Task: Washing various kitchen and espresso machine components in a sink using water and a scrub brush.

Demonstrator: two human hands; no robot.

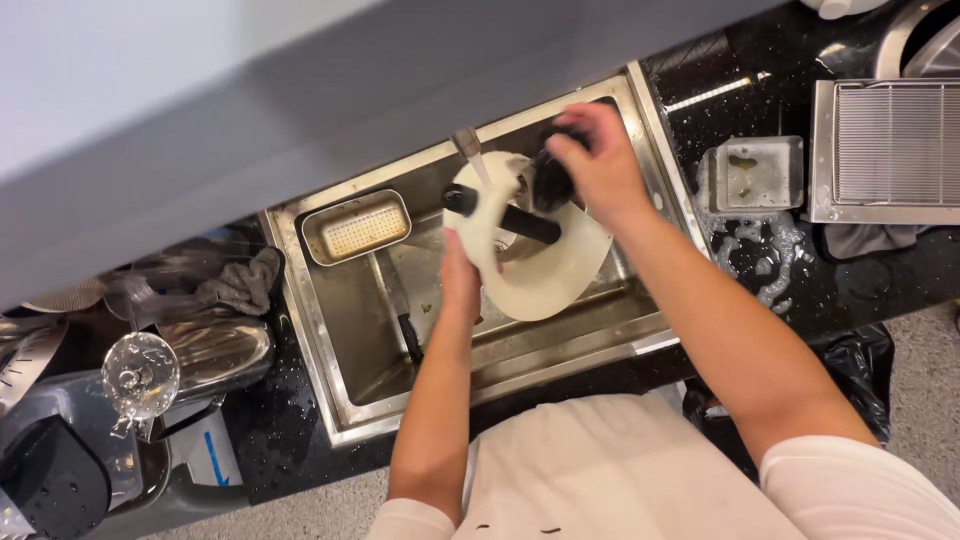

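While water runs, left hand (461, 283) grips 1 plate (545, 275); right hand (597, 160) fingers clench 1 brush (548, 178).

Hands (600, 160) scrub plate (545, 285) over sink (350, 340) (water running).

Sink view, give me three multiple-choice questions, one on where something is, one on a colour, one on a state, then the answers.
1. Where does the knife lie?
A. on the sink floor
B. on the counter
C. on the rack

2. What colour is the plate?
A. blue
B. cream white
C. black

3. What is the tap doing?
A. it is off
B. it is running
C. it is covered by a cloth

Answers: 1 A, the dark-handled knife rests on the steel bottom, left of the left hand. 2 B, the plate that the left hand grips is pale cream. 3 B, a stream falls from the spout onto the plate, where the right hand presses a dark scrubber.
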